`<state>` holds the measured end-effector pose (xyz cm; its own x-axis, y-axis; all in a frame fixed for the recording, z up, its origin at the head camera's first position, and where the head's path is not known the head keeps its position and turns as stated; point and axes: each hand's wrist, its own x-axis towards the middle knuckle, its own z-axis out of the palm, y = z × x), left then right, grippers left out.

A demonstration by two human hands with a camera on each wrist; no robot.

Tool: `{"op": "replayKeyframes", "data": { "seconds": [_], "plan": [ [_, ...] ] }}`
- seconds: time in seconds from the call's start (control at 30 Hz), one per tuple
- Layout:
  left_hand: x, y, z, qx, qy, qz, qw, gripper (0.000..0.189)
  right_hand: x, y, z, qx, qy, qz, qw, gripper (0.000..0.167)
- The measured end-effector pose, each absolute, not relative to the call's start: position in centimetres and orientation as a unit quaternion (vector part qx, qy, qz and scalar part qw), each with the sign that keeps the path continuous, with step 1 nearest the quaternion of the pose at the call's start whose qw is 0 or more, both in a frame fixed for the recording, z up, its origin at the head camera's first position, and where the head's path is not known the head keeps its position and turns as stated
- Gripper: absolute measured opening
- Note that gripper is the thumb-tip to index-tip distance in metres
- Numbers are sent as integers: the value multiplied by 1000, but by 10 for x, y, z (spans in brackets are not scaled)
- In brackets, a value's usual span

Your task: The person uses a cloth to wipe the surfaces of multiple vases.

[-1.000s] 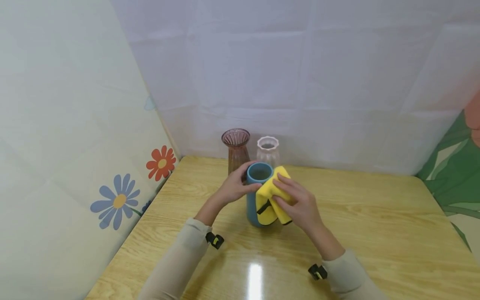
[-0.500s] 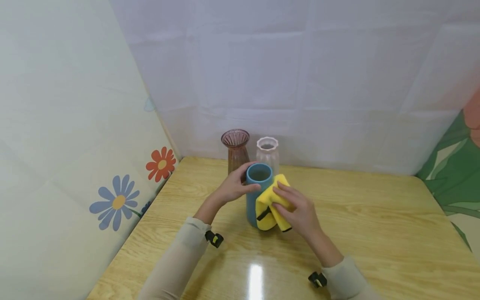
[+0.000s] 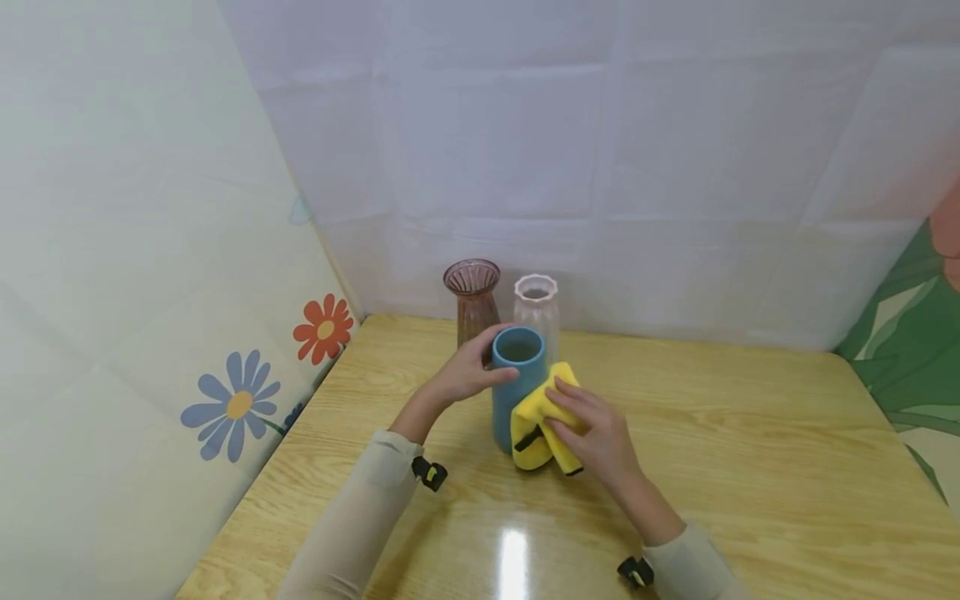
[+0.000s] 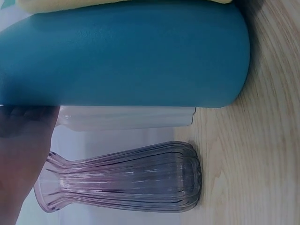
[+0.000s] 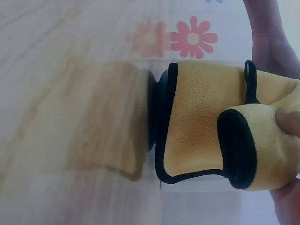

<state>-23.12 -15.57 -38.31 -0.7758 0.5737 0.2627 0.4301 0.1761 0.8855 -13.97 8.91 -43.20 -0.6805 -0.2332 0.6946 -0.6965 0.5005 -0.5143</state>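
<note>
A blue vase [image 3: 507, 400] stands upright on the wooden table [image 3: 720, 433]. My left hand [image 3: 467, 371] grips it just below the rim, thumb across the front and fingers round the far side. With my right hand [image 3: 600, 433] I pinch a folded yellow cloth [image 3: 542, 408] against the vase's right front side. In the right wrist view the cloth [image 5: 201, 117] shows black edging and a black loop, and it covers most of the vase. The left wrist view shows the smooth blue side of the vase [image 4: 140, 56] down to its base.
Behind the blue vase stand a ribbed purple glass vase [image 3: 472, 300] and a pale pink vase with a scalloped rim [image 3: 537, 304], both close to the white backdrop [image 3: 675, 167]. A flower-printed sheet [image 3: 150, 250] borders the table's left edge.
My right hand and the cloth have slid down along the blue vase, uncovering more of its upper right side. My left hand and the vase have stayed in place.
</note>
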Motion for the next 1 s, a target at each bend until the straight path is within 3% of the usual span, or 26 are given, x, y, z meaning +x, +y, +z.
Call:
{"op": "replayKeyframes", "data": {
  "seconds": [0.77, 1.0],
  "plan": [
    [-240, -163, -373, 357, 741, 553, 131, 81, -131, 91, -446, 266, -844, 381, 268, 45],
    [-220, -152, -376, 278, 770, 569, 73, 88, -131, 98, -433, 276, -824, 376, 321, 46]
  ]
}}
